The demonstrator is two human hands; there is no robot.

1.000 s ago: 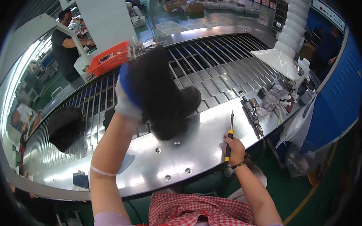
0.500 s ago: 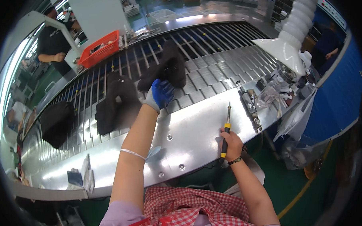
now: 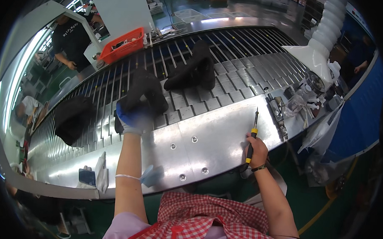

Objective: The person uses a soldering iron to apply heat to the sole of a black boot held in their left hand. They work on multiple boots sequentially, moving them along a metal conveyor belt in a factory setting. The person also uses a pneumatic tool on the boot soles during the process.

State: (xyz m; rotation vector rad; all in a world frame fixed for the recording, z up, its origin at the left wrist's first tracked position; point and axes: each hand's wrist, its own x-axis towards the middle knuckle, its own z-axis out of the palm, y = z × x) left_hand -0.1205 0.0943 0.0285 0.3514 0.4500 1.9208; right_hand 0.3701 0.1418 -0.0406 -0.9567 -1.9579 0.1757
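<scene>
Left hand [image 3: 131,117], in a blue-and-white glove, is at the near end of the middle black boot [image 3: 144,86]; motion blur there, so I can't tell whether my fingers are clamped on it or just against it. That boot lies on the slatted conveyor [image 3: 220,87], by the far edge of the steel worktop [image 3: 225,129], left of its middle. A second black boot [image 3: 201,71] rests on the slats to the right, farther from the worktop edge. A third dark piece [image 3: 74,119], probably a boot too, sits toward the conveyor's left end.

Right hand [image 3: 258,154], bare, is closed around the handle of a black-and-yellow tool [image 3: 254,133]. I have it at the worktop's near edge, toward the right end, thin metal tip pointing to the far edge. Just right of the tip: a metal hand tool [image 3: 277,116] on the worktop, then a clear bottle [image 3: 303,92] among small parts in the far right corner, below a white hose nozzle [image 3: 312,56].

Near left corner: dark phone [image 3: 87,176], white cloth [image 3: 101,173] beside it. A pale blue mask [image 3: 147,175] hangs off my left forearm. Red basket [image 3: 125,49] at the conveyor's far edge, a co-worker [image 3: 71,39] beyond to the left.
</scene>
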